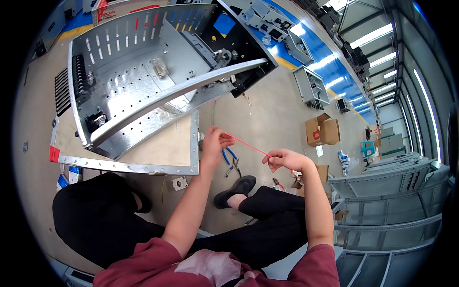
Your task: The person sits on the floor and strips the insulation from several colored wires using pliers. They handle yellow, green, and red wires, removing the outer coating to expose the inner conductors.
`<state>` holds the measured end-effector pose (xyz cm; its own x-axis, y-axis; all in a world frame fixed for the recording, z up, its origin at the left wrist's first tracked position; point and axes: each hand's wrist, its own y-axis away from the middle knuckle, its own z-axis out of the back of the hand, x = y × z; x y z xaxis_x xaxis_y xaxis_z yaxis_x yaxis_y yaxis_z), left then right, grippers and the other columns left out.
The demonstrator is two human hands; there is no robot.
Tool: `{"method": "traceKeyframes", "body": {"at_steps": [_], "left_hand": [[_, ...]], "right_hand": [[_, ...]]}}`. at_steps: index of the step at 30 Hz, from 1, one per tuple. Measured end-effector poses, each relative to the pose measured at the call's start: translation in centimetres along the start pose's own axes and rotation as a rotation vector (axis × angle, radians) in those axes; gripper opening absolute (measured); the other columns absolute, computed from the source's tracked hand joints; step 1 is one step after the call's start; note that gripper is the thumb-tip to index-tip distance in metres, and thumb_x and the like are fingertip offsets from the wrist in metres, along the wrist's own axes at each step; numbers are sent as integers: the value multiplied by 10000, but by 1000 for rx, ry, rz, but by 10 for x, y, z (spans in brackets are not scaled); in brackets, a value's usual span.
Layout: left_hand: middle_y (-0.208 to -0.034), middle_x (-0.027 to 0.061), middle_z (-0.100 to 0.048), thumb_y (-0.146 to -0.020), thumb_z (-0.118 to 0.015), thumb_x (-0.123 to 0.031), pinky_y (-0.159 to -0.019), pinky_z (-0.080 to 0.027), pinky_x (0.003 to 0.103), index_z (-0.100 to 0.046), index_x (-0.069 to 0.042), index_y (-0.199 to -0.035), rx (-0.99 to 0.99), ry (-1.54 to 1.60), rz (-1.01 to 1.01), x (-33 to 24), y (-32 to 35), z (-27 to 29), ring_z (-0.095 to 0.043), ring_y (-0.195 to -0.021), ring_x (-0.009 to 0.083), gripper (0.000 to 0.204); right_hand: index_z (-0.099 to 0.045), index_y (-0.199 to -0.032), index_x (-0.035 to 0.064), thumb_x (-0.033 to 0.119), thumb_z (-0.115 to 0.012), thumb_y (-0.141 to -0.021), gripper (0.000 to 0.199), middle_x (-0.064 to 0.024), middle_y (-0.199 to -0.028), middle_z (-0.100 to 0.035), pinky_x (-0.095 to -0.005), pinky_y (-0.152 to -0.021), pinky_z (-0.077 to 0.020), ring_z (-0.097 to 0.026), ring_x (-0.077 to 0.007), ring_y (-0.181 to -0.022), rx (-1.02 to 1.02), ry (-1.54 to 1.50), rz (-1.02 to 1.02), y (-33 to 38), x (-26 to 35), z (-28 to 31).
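Observation:
A thin red wire [246,144] is stretched between my two hands, out in front of my knees. My left hand [216,142] pinches its left end, close to the corner of a wooden case with metal edging [158,169]. At the other end, my right hand [283,159] closes its thumb and fingers on the wire. On top of the case sits an open sheet-metal cabinet [129,91] with slotted walls and a perforated base. Blue-handled pliers [232,160] lie on the floor below my hands. Whether the wire is stripped at its ends is too small to tell.
An open cardboard box [322,131] stands on the floor to the right. Beyond it are a grey metal enclosure [311,87] and more units on a blue floor strip. Red-handled pliers [278,183] lie near my leg. Large grey frames [387,182] fill the right side.

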<state>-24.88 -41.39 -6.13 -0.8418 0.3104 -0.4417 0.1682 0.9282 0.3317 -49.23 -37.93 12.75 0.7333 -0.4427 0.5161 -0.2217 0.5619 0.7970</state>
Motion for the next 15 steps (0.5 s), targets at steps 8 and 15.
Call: {"method": "traceKeyframes", "body": {"at_steps": [8, 15], "left_hand": [[-856, 154, -671, -980, -531, -82, -673, -642, 346, -512, -23, -1006, -138, -4, -48, 10, -17, 23, -714, -719, 246, 67], [-842, 149, -683, -965, -562, -34, -657, -635, 321, -531, -23, -932, -134, -65, -60, 36, -28, 34, -713, -707, 235, 47]], "right_hand": [[-716, -1029, 50, 184, -544, -1012, 219, -134, -841, -675, -401, -772, -511, -648, -286, -804, -511, 401, 23, 19, -5, 5], [-696, -943, 21, 120, -556, -959, 172, -185, -906, -691, -439, -773, -512, -642, -379, -858, -597, 564, 112, -13, -50, 21]]}}
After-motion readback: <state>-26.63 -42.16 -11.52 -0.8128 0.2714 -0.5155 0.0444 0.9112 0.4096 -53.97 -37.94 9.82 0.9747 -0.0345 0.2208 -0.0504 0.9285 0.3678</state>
